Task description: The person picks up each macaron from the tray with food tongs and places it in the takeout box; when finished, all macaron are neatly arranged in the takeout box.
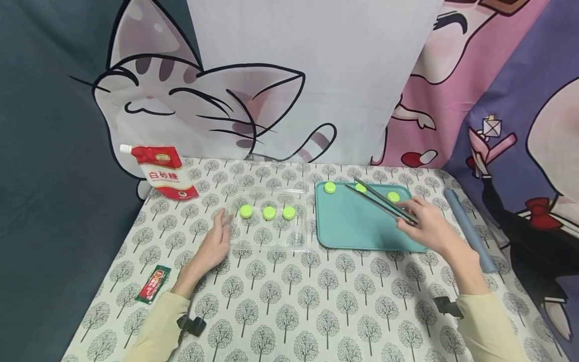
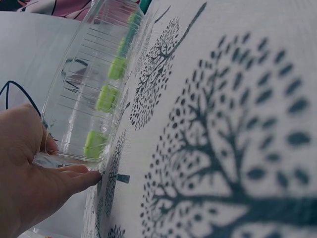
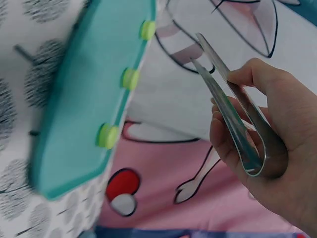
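Observation:
A clear plastic box (image 1: 271,242) with its lid (image 1: 271,190) folded back stands on the table. Three bright green macarons (image 1: 269,213) sit in a row inside it. My left hand (image 1: 216,240) grips the box's left end; in the left wrist view, the box's corner lies between the digits. To the right, a teal tray (image 1: 350,226) holds three more green macarons (image 1: 329,187) along its far edge. Over the tray, my right hand (image 1: 425,223) holds metal tongs (image 3: 225,111). The tongs' tips are apart near the middle macaron, with nothing between them in the right wrist view.
A red and white pouch (image 1: 165,173) with a white cap stands at the back left. A small green and red packet (image 1: 153,284) lies left of my left forearm. Along the right side lies a blue-grey roll (image 1: 470,231). A patterned cloth (image 1: 271,291) covers the table.

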The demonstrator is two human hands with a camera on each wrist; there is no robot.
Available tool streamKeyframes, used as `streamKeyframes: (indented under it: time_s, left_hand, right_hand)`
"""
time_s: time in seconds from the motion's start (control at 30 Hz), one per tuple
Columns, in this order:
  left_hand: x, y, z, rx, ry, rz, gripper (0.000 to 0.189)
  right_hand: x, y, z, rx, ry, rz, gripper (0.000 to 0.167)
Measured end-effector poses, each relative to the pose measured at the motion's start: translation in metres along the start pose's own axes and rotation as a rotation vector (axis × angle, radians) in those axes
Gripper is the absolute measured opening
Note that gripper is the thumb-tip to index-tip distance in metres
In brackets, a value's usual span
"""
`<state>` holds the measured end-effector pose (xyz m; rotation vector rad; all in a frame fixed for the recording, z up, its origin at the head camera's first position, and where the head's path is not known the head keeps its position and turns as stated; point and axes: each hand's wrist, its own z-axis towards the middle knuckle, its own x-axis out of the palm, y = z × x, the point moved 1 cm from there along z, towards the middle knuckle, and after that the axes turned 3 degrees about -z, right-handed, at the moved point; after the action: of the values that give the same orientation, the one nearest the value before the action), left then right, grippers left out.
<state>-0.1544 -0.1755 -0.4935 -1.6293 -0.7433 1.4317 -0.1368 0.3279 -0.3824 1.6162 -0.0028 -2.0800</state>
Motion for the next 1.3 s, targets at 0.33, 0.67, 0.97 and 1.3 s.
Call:
streamKeyframes:
  time_s: [0.33, 0.67, 0.97, 1.3]
  left_hand:
    - [0.0, -0.001, -0.001, -0.006, 0.001, -0.009, 0.06]
    - [0.0, 0.001, -0.002, -0.005, -0.003, 0.0, 0.059]
    - [0.0, -0.001, -0.002, -0.006, -0.004, -0.001, 0.059]
    - [0.0, -0.003, -0.001, -0.008, -0.007, -0.008, 0.059]
  right_hand:
    - [0.004, -0.035, -0.025, 0.109, -0.032, -0.053, 0.036]
    - [0.012, -0.06, -0.045, 0.194, -0.105, -0.076, 0.037]
    - [0.017, -0.075, -0.058, 0.276, -0.075, -0.068, 0.044]
    - [0.022, -0.085, -0.064, 0.308, -0.007, -0.056, 0.043]
